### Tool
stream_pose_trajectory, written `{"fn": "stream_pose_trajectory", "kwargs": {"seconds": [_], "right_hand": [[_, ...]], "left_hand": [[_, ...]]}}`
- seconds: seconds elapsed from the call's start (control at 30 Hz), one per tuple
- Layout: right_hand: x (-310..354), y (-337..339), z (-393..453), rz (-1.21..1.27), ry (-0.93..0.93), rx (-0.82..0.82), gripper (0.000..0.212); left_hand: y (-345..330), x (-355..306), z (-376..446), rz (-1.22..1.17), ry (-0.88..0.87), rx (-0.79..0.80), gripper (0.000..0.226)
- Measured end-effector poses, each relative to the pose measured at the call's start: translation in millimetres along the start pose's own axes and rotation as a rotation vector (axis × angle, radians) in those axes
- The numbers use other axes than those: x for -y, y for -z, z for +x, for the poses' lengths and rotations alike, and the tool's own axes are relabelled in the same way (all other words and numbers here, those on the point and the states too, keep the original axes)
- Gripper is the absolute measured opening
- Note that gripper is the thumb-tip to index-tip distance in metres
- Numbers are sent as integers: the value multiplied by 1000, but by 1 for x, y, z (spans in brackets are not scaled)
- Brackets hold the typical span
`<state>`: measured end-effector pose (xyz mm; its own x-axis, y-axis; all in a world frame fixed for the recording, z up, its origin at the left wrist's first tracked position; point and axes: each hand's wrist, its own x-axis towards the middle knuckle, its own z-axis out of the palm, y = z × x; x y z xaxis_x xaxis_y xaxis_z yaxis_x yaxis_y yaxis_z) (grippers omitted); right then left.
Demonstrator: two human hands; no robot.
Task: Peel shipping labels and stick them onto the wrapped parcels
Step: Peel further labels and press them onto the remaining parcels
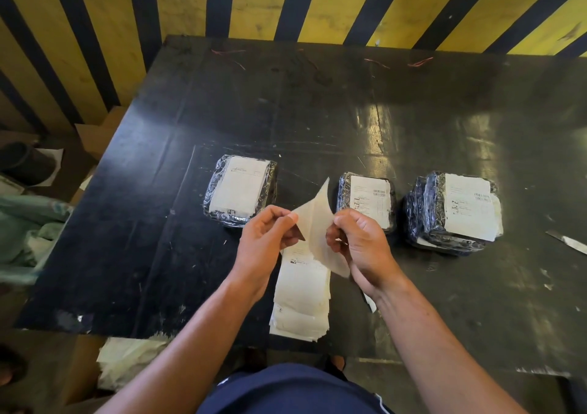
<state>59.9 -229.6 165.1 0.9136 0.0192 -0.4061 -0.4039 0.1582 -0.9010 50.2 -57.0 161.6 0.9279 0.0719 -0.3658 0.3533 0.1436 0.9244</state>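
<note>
**Peel the label clean before you reach for a parcel**

Your left hand (266, 235) and right hand (359, 242) each have a pinching grip on the label sheet (317, 223), held in the air just above the stack of labels (301, 293) at the near edge of the desk (158, 223). It looks as if you are splitting label from backing. Keep the pinches close to the corner, pull the two layers apart slowly and evenly, and keep your fingertips off the sticky face as far as you can; a fast tug will likely curl or tear the paper.

The sheet stands roughly upright, its long axis running from the free corner pointing up and away from you down to the lower edge by your right wrist. All three wrapped parcels, left (240, 189), middle (367, 202) and right (457, 211), already show a white label on top.
</note>
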Motion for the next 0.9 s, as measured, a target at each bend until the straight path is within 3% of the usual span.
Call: {"fn": "stream_pose_trajectory", "kwargs": {"seconds": [0.27,0.63,0.77,0.9], "right_hand": [[-10,28,12,410,-130,-157,23],[-28,92,24,667,-247,-400,18],[-16,123,22,603,-125,-492,18],[-11,143,18,105,72,-501,30]], "left_hand": [[20,7,14,-207,85,-189,10],[44,-1,31,-388,46,-483,11],[56,-5,34,-281,1,-489,14],[52,-2,30,-120,-9,-418,18]]}}
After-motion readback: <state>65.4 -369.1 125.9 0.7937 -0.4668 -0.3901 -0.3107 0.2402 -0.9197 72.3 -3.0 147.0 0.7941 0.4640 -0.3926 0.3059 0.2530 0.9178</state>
